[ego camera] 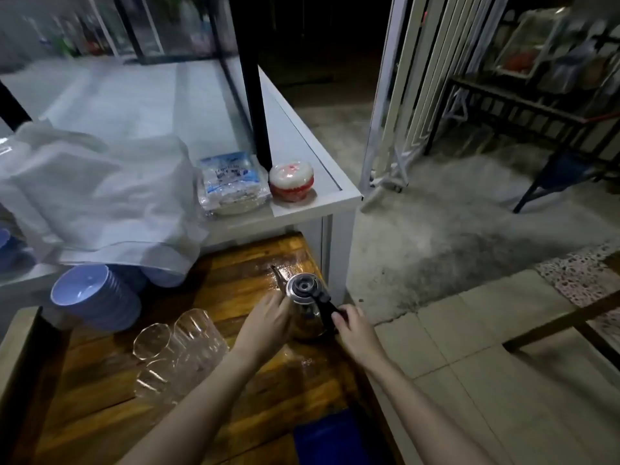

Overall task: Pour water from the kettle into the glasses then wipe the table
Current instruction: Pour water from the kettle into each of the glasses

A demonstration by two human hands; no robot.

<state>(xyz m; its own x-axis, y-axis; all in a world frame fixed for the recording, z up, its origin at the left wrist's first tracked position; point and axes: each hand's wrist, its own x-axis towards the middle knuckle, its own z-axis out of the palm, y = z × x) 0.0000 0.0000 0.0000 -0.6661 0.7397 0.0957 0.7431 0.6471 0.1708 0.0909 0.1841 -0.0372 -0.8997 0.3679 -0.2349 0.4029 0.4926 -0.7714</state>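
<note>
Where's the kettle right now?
In the head view, the kettle stands on the wooden table near its right edge, between the left hand and right hand, right of the glasses.

No words or numbers can be read here. The plastic packet (pixel 231 181) on the white counter (pixel 302 142) has blue print on it (too blurry to make out), and the round red and white tub (pixel 291 180) beside it has a red mark that cannot be read either.

We cannot see the kettle (pixel 303 305) base behind our left hand (pixel 268 318); the blue box (pixel 330 437) is cut by the bottom edge.
</note>
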